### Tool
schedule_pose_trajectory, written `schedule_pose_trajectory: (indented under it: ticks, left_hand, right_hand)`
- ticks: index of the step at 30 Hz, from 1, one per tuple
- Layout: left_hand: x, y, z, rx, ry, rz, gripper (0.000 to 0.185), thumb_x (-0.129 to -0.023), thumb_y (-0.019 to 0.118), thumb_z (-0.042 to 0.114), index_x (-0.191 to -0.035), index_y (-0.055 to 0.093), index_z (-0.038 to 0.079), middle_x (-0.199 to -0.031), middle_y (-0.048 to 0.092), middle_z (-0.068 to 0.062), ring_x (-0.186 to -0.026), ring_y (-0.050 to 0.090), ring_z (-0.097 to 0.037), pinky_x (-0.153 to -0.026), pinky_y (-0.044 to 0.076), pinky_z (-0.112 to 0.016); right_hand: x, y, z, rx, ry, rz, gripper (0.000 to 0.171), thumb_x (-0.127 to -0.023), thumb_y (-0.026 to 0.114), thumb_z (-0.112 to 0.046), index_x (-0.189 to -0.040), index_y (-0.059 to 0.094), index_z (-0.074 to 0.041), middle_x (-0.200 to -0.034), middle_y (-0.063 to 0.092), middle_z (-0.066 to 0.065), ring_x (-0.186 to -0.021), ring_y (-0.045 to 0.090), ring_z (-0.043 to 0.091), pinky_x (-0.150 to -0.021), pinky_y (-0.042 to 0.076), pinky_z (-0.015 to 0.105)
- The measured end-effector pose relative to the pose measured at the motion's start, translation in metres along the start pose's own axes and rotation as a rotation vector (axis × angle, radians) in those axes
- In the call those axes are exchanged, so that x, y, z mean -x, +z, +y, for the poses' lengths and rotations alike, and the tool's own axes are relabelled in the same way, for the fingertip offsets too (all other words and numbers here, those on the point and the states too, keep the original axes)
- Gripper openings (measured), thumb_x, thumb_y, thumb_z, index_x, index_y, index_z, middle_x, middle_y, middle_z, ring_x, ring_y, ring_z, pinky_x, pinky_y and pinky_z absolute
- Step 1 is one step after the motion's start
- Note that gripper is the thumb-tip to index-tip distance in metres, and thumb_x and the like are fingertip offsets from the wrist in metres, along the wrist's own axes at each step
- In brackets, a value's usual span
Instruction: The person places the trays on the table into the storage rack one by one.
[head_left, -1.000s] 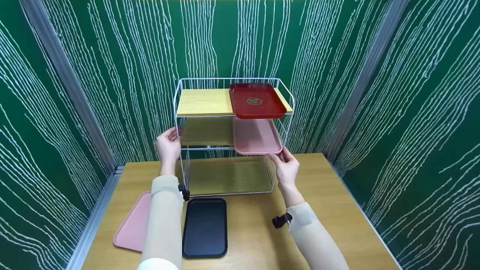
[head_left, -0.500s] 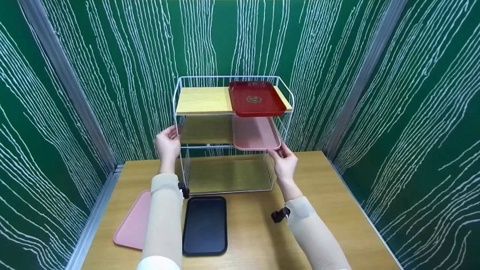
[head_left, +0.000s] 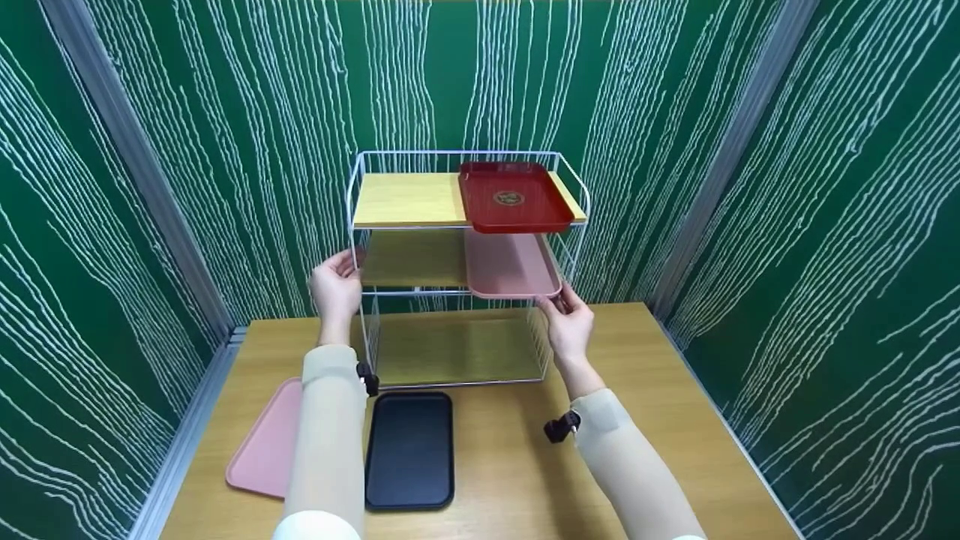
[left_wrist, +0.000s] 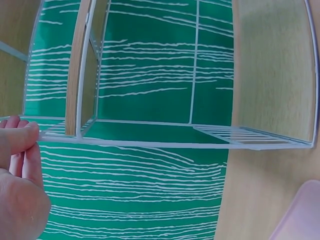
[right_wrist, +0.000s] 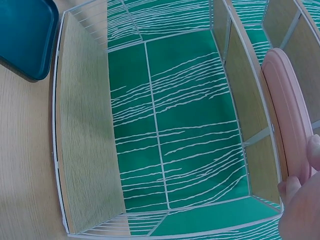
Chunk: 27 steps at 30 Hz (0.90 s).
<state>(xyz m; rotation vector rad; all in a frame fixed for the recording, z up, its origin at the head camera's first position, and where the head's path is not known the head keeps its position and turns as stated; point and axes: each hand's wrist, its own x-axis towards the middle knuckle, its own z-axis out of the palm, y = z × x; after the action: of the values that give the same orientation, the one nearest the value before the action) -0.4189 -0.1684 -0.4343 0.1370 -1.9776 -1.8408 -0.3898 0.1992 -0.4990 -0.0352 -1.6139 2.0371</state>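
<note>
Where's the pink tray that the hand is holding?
In the head view, the pink tray is on the right side of the middle shelf, below the red tray, with the right hand pinching its front right corner.

1. Surface (head_left: pixel 495 450): wooden; the rack (head_left: pixel 465 386) stands upright towards its back.
2. Also on it, lying flat: the black tray (head_left: pixel 410 450), just in front of the rack, and, left of that, a pink tray (head_left: pixel 262 454), partly hidden.
3. Top shelf (head_left: pixel 409 201): the red tray (head_left: pixel 517 214), right side, front edge overhanging.
4. Middle shelf (head_left: pixel 416 259): a second pink tray (head_left: pixel 512 266), right side, overhanging.
</note>
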Motion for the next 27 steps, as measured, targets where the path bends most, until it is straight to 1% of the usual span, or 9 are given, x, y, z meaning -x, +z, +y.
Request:
schedule_pose_trajectory:
  ticks: [1, 5, 8, 13, 16, 20, 24, 27]
  left_hand:
    - [0.0, 0.0, 0.0, 0.001, -0.002, 0.001, 0.039, -0.1, 0.063, -0.014, -0.138, 0.067, -0.006, -0.137, 0.069, -0.026, -0.13, 0.065, -0.039, -0.113, 0.052, -0.041]
    - [0.001, 0.001, 0.0, -0.03, -0.009, 0.013, 0.038, -0.101, 0.063, -0.012, -0.137, 0.07, -0.002, -0.135, 0.071, -0.02, -0.128, 0.067, -0.033, -0.111, 0.054, -0.038]
    - [0.002, 0.001, 0.0, -0.051, -0.007, 0.018, 0.038, -0.101, 0.064, -0.01, -0.137, 0.071, 0.0, -0.135, 0.072, -0.018, -0.128, 0.068, -0.03, -0.111, 0.054, -0.037]
    - [0.001, 0.001, -0.001, -0.052, 0.008, 0.023, 0.038, -0.102, 0.063, -0.011, -0.137, 0.07, -0.001, -0.137, 0.07, -0.022, -0.13, 0.066, -0.036, -0.112, 0.053, -0.039]
    - [0.001, 0.001, -0.001, -0.035, 0.01, 0.02, 0.038, -0.102, 0.063, -0.011, -0.137, 0.07, -0.001, -0.137, 0.069, -0.023, -0.131, 0.065, -0.037, -0.112, 0.053, -0.04]
    - [0.002, 0.001, -0.001, -0.041, 0.004, 0.016, 0.039, -0.102, 0.063, -0.01, -0.139, 0.069, 0.0, -0.138, 0.07, -0.021, -0.131, 0.065, -0.035, -0.112, 0.053, -0.04]
    - [0.002, 0.001, -0.002, -0.054, -0.003, 0.018, 0.04, -0.103, 0.062, -0.01, -0.14, 0.068, 0.0, -0.139, 0.069, -0.021, -0.132, 0.065, -0.035, -0.113, 0.052, -0.039]
    - [0.001, 0.001, -0.002, -0.074, 0.009, 0.029, 0.038, -0.102, 0.063, -0.01, -0.139, 0.069, 0.0, -0.138, 0.07, -0.02, -0.13, 0.066, -0.033, -0.112, 0.053, -0.038]
  right_hand:
    - [0.0, 0.0, 0.0, 0.001, -0.003, -0.001, 0.058, -0.094, 0.074, 0.012, -0.148, 0.053, 0.013, -0.143, 0.059, 0.035, -0.135, 0.059, 0.044, -0.099, 0.058, 0.024]
    - [-0.002, -0.001, 0.001, -0.007, -0.006, -0.013, 0.059, -0.094, 0.075, 0.011, -0.148, 0.053, 0.012, -0.143, 0.058, 0.035, -0.135, 0.059, 0.044, -0.098, 0.058, 0.023]
    - [-0.003, -0.002, 0.002, 0.005, -0.012, -0.009, 0.058, -0.092, 0.077, 0.01, -0.146, 0.056, 0.011, -0.14, 0.061, 0.034, -0.132, 0.062, 0.042, -0.096, 0.059, 0.021]
    - [-0.008, -0.003, 0.003, 0.041, -0.034, -0.02, 0.056, -0.091, 0.077, 0.011, -0.143, 0.057, 0.015, -0.136, 0.063, 0.037, -0.127, 0.065, 0.044, -0.093, 0.06, 0.021]
    - [-0.011, -0.004, 0.005, 0.067, -0.044, -0.027, 0.054, -0.091, 0.077, 0.011, -0.141, 0.057, 0.017, -0.135, 0.063, 0.038, -0.126, 0.064, 0.048, -0.092, 0.061, 0.021]
    - [-0.012, -0.004, 0.007, 0.076, -0.054, -0.022, 0.054, -0.092, 0.078, 0.009, -0.141, 0.058, 0.016, -0.133, 0.064, 0.038, -0.125, 0.065, 0.048, -0.092, 0.06, 0.02]
    - [-0.013, -0.004, 0.009, 0.073, -0.059, -0.008, 0.053, -0.091, 0.081, 0.006, -0.14, 0.062, 0.012, -0.131, 0.067, 0.036, -0.119, 0.071, 0.039, -0.091, 0.061, 0.021]
    - [-0.014, -0.004, 0.01, 0.109, -0.085, 0.01, 0.052, -0.09, 0.084, 0.004, -0.138, 0.065, 0.01, -0.125, 0.071, 0.032, -0.108, 0.075, 0.029, -0.087, 0.062, 0.021]
